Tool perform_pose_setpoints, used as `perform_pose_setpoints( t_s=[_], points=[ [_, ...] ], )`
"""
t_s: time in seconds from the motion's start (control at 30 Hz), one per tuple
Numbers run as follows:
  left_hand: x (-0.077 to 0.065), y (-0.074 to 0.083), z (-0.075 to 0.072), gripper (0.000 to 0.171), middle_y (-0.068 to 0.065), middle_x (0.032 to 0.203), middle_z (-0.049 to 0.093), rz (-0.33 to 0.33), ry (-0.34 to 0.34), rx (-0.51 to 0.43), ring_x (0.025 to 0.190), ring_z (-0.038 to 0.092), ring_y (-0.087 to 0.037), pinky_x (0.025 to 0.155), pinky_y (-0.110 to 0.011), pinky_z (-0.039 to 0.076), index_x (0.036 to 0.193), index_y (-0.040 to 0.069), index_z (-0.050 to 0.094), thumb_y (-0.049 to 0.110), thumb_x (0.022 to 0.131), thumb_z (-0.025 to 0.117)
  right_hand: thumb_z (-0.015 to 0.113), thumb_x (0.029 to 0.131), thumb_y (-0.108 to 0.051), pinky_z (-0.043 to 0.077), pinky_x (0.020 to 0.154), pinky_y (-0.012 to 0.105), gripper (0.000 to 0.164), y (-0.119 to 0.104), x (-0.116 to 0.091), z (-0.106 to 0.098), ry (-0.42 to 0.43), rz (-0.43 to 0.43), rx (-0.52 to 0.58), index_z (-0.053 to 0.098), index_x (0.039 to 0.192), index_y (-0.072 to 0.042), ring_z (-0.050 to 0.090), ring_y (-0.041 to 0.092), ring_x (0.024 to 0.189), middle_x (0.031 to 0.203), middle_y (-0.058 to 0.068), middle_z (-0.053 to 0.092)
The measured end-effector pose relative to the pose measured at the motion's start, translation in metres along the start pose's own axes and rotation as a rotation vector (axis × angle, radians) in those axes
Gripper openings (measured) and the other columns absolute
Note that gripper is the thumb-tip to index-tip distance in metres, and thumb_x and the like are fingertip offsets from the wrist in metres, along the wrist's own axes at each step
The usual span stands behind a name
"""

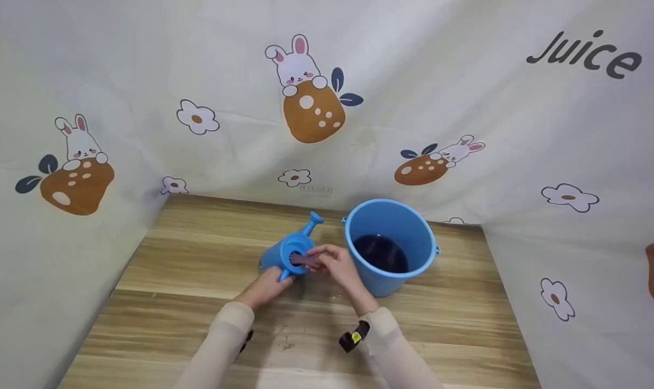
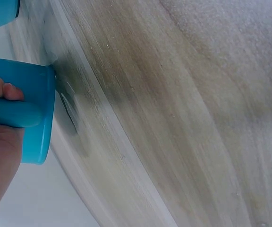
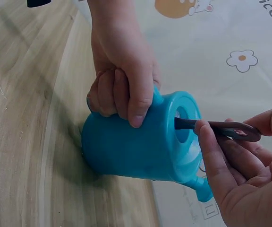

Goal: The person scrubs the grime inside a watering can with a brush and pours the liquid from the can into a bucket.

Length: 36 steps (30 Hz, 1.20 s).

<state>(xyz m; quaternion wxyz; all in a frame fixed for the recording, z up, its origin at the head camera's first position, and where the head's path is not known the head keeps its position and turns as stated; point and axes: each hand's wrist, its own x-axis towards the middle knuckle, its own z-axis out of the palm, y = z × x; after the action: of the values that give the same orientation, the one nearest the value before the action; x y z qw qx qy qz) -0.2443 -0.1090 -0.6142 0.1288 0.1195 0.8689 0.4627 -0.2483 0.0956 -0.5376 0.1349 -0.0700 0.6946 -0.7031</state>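
My left hand (image 1: 267, 286) grips the handle of a small blue watering can (image 1: 277, 256), tilted above the wood-grain surface. Its spout (image 1: 311, 221) points away, toward the back. Between the thumb and fingers of my right hand (image 1: 335, 265) is the purple-brown handle of a slim brush (image 3: 230, 127), which has a long hole near its end. The brush reaches into the can's round top opening; a few pale bristles show there, while the rest of its head is hidden inside. In the left wrist view, my left fingers curl round the can's handle (image 2: 13, 112).
A larger blue bucket (image 1: 389, 207) with dark liquid (image 1: 381, 254) in it stands right of the can, close to my right forearm. Wet patches (image 1: 286, 343) lie on the wooden surface (image 1: 186, 319). White printed cloth (image 1: 224, 156) rises behind and at both sides.
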Motion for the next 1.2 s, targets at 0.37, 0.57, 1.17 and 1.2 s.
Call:
perform_pose_setpoints(
  t_s=[0.37, 0.57, 1.17, 1.2],
  points=[
    [-0.001, 0.002, 0.000, 0.030, 0.009, 0.060, 0.035, -0.024, -0.007, -0.001, 0.055, 0.035, -0.007, 0.053, -0.022, 0.031, 0.066, 0.019, 0.037, 0.020, 0.093, 0.051, 0.050, 0.092, 0.002, 0.059, 0.082, 0.033, 0.030, 0.001, 0.000, -0.002, -0.018, 0.012, 0.075, 0.059, 0.115, 0.019, 0.072, 0.014, 0.084, 0.118, 0.028, 0.064],
    [-0.001, 0.003, 0.001, 0.032, 0.009, 0.060, 0.034, -0.021, -0.001, 0.024, 0.054, 0.034, -0.007, 0.053, -0.023, 0.030, 0.065, 0.020, 0.037, 0.022, 0.092, 0.052, 0.053, 0.094, 0.001, 0.058, 0.084, 0.032, 0.031, 0.006, 0.003, 0.003, -0.038, 0.042, 0.142, 0.056, 0.119, 0.019, 0.070, 0.013, 0.084, 0.110, 0.020, 0.066],
    [-0.002, 0.003, -0.001, 0.029, 0.009, 0.060, 0.036, -0.029, -0.018, 0.026, 0.054, 0.036, -0.007, 0.053, -0.022, 0.032, 0.066, 0.019, 0.039, 0.021, 0.092, 0.052, 0.058, 0.098, -0.007, 0.056, 0.091, 0.030, 0.030, 0.015, 0.010, 0.017, -0.043, 0.129, 0.232, 0.058, 0.122, 0.010, 0.071, 0.016, 0.098, 0.109, 0.013, 0.069],
    [-0.001, 0.003, -0.001, 0.029, 0.009, 0.060, 0.036, -0.029, -0.018, 0.022, 0.055, 0.036, -0.007, 0.054, -0.022, 0.032, 0.067, 0.019, 0.039, 0.021, 0.093, 0.052, 0.058, 0.098, -0.007, 0.056, 0.091, 0.031, 0.030, 0.015, 0.010, 0.017, -0.045, 0.126, 0.232, 0.057, 0.123, 0.010, 0.071, 0.016, 0.098, 0.109, 0.014, 0.068]
  ],
)
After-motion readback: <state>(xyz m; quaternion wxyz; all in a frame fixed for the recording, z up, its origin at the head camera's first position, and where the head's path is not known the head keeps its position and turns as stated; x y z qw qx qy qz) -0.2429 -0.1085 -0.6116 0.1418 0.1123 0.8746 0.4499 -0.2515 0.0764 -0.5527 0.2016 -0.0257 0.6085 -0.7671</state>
